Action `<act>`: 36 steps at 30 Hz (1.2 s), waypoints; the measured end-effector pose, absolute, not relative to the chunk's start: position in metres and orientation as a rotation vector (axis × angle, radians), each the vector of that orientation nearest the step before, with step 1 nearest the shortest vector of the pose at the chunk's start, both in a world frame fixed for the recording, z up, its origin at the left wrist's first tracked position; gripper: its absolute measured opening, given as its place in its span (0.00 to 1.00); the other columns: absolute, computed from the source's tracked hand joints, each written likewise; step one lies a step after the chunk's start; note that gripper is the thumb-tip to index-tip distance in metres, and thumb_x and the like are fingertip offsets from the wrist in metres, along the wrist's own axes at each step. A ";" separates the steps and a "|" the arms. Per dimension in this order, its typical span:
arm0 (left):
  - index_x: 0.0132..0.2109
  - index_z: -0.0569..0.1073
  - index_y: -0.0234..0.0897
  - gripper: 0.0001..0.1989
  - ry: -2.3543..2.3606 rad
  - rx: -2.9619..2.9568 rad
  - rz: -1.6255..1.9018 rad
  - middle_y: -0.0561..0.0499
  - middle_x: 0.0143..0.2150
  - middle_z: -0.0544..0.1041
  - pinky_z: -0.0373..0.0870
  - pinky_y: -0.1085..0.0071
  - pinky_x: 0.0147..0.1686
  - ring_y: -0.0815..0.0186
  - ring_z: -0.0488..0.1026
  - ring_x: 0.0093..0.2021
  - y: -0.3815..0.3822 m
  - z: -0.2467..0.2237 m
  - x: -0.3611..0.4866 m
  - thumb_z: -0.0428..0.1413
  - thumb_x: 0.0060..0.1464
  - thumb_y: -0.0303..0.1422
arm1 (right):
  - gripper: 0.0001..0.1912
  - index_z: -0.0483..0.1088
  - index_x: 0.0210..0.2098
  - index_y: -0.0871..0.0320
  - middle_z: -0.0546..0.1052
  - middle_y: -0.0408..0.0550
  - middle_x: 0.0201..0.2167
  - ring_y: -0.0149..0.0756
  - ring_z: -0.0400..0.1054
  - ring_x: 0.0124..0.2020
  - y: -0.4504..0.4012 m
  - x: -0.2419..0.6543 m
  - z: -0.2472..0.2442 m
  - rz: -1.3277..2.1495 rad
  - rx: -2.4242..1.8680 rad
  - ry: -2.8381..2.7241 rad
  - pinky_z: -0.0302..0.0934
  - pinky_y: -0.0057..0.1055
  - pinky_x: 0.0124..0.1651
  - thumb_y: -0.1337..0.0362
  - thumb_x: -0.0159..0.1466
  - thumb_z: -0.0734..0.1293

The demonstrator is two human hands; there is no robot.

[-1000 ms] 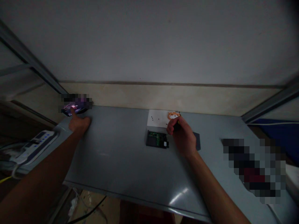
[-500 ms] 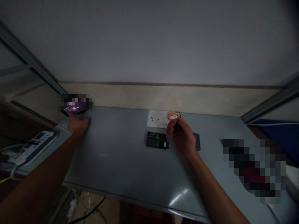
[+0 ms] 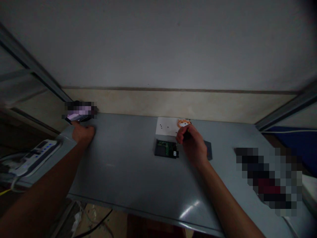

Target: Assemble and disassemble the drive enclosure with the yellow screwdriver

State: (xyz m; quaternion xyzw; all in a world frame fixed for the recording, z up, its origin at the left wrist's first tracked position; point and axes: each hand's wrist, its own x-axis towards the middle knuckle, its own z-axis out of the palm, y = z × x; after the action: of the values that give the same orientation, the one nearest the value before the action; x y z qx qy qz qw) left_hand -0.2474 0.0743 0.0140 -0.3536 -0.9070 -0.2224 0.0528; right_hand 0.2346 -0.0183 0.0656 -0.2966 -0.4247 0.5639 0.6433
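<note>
At the far left corner my left hand (image 3: 83, 133) reaches with its index finger stretched out to the lower edge of a blurred device with a lit screen (image 3: 78, 114). It grips nothing. My right hand (image 3: 193, 142) is closed on a dark object with a yellow spot (image 3: 187, 134), mostly hidden by the fingers. Left of that hand, a flat black case with a green circuit board (image 3: 166, 148) lies open on the table. Behind it is a white sheet (image 3: 161, 131) with several tiny dark pieces and an orange-and-white animal-face item (image 3: 184, 123).
A flat grey panel (image 3: 209, 150) is partly behind my right hand. At the left edge of the grey table (image 3: 123, 172) is a white power strip (image 3: 37, 158) with cables. A blurred-out object (image 3: 267, 180) lies at right. The wall (image 3: 158, 102) closes off the back.
The lit screen now shows a brighter, different picture, and my left index finger has drawn back slightly from it. My right hand is almost still.
</note>
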 end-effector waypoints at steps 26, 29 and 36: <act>0.78 0.43 0.36 0.48 -2.771 -1.164 -0.615 0.30 0.56 0.78 0.74 0.42 0.52 0.37 0.78 0.55 0.072 0.025 -0.239 0.59 0.59 0.37 | 0.12 0.75 0.35 0.53 0.71 0.44 0.30 0.34 0.63 0.32 -0.019 0.237 0.058 1.262 -0.661 -1.027 0.57 0.33 0.37 0.53 0.71 0.67; 0.78 0.43 0.36 0.50 -2.773 -1.160 -0.622 0.29 0.56 0.77 0.73 0.41 0.53 0.35 0.77 0.56 0.072 0.025 -0.239 0.60 0.58 0.38 | 0.13 0.75 0.35 0.53 0.71 0.44 0.29 0.34 0.63 0.31 -0.018 0.236 0.058 1.253 -0.672 -1.042 0.56 0.34 0.37 0.51 0.70 0.67; 0.78 0.44 0.29 0.51 -2.799 -1.148 -0.580 0.27 0.56 0.78 0.75 0.40 0.52 0.37 0.78 0.55 0.073 0.028 -0.239 0.61 0.55 0.37 | 0.12 0.72 0.35 0.51 0.73 0.43 0.31 0.35 0.64 0.33 -0.018 0.237 0.054 1.225 -0.690 -1.085 0.56 0.35 0.38 0.51 0.68 0.70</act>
State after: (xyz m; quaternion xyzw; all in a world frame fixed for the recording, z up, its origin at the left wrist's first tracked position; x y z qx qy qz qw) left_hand -0.2391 0.0735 0.0276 -0.3724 -0.9083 -0.1881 0.0305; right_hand 0.2369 -0.0181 0.0539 -0.3013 -0.4739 0.5351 0.6311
